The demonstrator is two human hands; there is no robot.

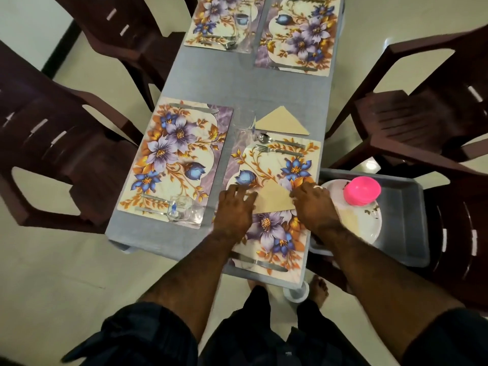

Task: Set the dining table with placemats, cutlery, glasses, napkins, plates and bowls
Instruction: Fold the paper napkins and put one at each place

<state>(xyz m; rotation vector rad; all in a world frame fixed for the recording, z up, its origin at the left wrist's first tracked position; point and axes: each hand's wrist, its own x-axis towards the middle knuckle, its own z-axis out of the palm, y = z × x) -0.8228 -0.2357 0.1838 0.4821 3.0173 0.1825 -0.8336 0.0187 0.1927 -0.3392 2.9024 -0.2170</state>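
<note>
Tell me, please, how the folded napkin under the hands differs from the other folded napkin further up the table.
The near napkin lies on a floral placemat, with the left hand and right hand on its ends; the far napkin lies untouched on the bare grey tablecloth above the spoon. Both are beige triangles.

beige triangular napkin (274,199) flat on near floral placemat (274,233)

We see a folded napkin (273,198) on the near placemat (274,207); at its 12 o'clock another napkin (281,122); at 3, seemingly a tray (406,223) holding plates (369,225).
</note>
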